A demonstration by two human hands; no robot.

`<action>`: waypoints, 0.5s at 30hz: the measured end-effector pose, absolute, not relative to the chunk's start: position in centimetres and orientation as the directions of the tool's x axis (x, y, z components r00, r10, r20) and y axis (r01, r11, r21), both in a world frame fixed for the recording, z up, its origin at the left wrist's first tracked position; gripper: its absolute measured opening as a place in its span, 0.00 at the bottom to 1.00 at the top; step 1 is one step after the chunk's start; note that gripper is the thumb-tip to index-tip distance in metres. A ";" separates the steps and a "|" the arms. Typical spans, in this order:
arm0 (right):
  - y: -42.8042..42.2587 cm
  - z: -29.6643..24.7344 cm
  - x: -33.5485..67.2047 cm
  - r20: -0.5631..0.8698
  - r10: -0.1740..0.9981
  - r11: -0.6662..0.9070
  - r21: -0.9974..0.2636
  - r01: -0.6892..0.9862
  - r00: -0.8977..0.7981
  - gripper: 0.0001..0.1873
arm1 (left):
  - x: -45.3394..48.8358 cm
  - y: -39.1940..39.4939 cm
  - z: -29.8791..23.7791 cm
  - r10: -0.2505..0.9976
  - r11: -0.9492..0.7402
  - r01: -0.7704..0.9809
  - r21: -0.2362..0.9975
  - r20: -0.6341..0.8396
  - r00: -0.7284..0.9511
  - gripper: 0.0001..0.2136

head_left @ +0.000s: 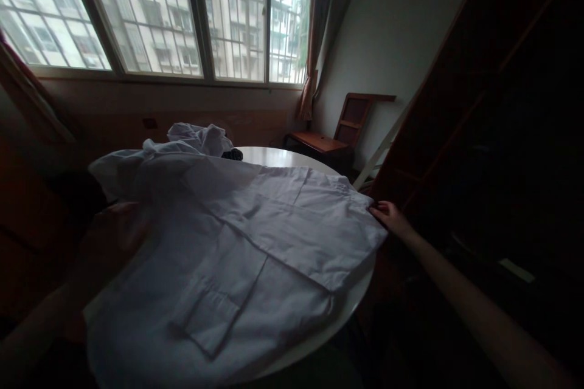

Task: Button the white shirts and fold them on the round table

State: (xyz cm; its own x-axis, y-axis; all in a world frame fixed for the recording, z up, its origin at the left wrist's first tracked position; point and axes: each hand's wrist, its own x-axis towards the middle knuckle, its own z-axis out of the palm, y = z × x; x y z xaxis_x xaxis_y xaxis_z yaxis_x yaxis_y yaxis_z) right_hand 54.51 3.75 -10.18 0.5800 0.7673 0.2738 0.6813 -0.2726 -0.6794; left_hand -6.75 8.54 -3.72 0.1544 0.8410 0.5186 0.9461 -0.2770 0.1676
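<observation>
White garment (274, 219) fills most of my head view, laid across a round, pale table (285, 158) and hanging past its near edge on the left. Its far-left part lies bunched in loose folds, while the rest is spread fairly flat, with long seams and a squarish pocket (212, 316) towards me.

At the table's right side I see the right hand (387, 214) pinching the garment's gathered edge, thumb and fingers pressed together on the cloth. The left hand (119, 228) is a dark blur beside the garment's left edge; I cannot tell whether its fingers grip, touch or stand apart from it.

Just beyond the folds, a small dark object (232, 154) rests on the table, too dim for me to identify. Low on the right, a pale strip (516, 270) shows in deep shadow, and I cannot tell whether it carries print. Behind the table I make out a reddish wooden chair (323, 143) near a barred window (196, 18) and a brownish curtain (308, 97).
</observation>
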 end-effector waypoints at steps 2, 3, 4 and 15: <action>1.3 -10.3 53.2 0.354 0.809 -0.134 -0.667 0.733 0.469 0.23 | -6.0 6.7 -5.7 0.797 -0.426 0.878 0.219 0.550 0.250 0.15; 0.1 -10.0 52.1 0.411 0.820 -0.051 -0.640 0.767 0.398 0.24 | -5.1 5.6 -6.3 0.789 -0.520 0.821 0.237 0.502 0.355 0.14; -1.0 -9.4 51.0 0.456 0.826 0.021 -0.613 0.790 0.332 0.22 | -4.1 4.5 -6.6 0.761 -0.616 0.746 0.253 0.435 0.481 0.12; -5.8 -5.6 42.1 0.115 0.896 0.444 -0.216 0.869 -0.429 0.14 | 3.8 -5.1 -6.1 0.540 -0.839 0.536 0.093 0.012 0.842 0.15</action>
